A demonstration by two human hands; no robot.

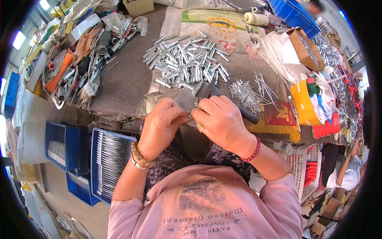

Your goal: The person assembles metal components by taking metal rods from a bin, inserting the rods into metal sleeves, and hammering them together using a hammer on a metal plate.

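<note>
At the near edge of the workbench, my left hand (163, 121) and my right hand (221, 121) meet with fingertips pinched close together. Whatever they hold is too small and covered to make out. Just beyond my fingertips stands a grey metal plate (186, 99). A hammer's dark handle (248, 115) runs out from behind my right hand, and its head lies near the plate. Farther back is a loose pile of short silvery metal tubes (185, 57). To the right of my right hand lies a heap of small metal pins (243, 92), with several longer thin rods (266, 87) beside it.
Heaped tools and rags, with an orange handle (59, 75), cover the bench's left. Below stands a blue bin (94, 159) of metal rods. A yellow container (304, 101), an open carton (295, 46) and a white basket (314, 149) are on the right. Another person (348, 173) is beyond.
</note>
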